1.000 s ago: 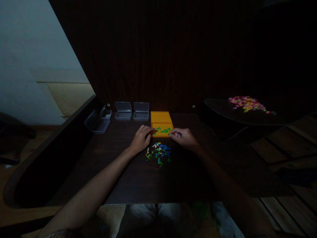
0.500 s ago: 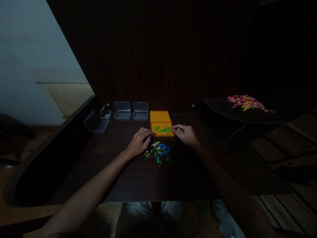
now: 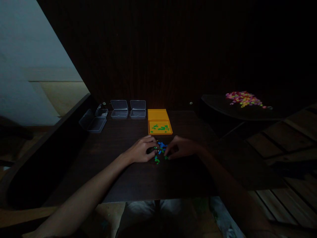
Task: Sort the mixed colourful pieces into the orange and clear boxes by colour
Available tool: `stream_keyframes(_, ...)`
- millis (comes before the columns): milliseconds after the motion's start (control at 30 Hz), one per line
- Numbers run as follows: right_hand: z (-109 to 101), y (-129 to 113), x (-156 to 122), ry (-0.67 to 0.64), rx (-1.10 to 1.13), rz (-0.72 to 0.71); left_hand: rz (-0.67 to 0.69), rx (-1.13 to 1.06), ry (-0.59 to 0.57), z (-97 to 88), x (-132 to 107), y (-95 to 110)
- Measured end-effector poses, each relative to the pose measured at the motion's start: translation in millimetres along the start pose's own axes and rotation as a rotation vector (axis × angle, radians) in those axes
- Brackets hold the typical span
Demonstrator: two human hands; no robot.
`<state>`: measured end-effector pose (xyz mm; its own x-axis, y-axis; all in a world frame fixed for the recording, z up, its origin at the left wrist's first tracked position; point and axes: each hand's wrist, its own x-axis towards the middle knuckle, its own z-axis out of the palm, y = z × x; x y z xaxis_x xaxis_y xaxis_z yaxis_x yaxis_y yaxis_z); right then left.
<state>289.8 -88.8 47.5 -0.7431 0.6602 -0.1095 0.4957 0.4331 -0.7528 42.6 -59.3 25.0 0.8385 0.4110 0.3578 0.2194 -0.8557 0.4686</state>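
Note:
My left hand (image 3: 142, 149) and my right hand (image 3: 180, 147) rest on a dark wooden table (image 3: 128, 172), fingers curled over a small heap of coloured pieces (image 3: 159, 151) (blue, green, white). Both hands cover part of the heap and their fingertips pinch among the pieces; what each holds is hidden. Just beyond the heap lies an open orange box (image 3: 159, 122) with several green pieces in its tray.
Two clear plastic boxes (image 3: 128, 109) stand at the table's back, left of the orange box, and another open clear box (image 3: 93, 121) lies at the far left edge. A pile of pink and yellow pieces (image 3: 244, 99) sits on a dark surface at the right.
Both hands have drawn back from the orange box towards me and now lie on the heap of coloured pieces. The view has shifted slightly.

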Motion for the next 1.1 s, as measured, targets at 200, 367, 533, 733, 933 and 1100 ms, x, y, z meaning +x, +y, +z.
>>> stream_keyframes(200,8,0,3,0.013,-0.118,0.027,0.006,-0.004,-0.036,1.4,-1,2)
stream_keyframes(367,11,-2,3,0.049,-0.134,-0.035,0.011,-0.009,-0.035,1.8,-1,1)
stream_keyframes(533,14,-6,3,0.096,-0.213,-0.007,0.007,-0.018,-0.027,2.1,-1,0)
stream_keyframes(733,15,-10,5,0.030,-0.293,0.016,0.016,-0.031,-0.018,1.4,-1,0)
stream_keyframes(933,16,-17,5,0.011,-0.312,0.045,0.011,-0.044,-0.028,-0.9,0,1)
stream_keyframes(1100,16,-20,4,0.017,-0.323,0.059,0.025,-0.057,-0.010,-3.6,-1,3)
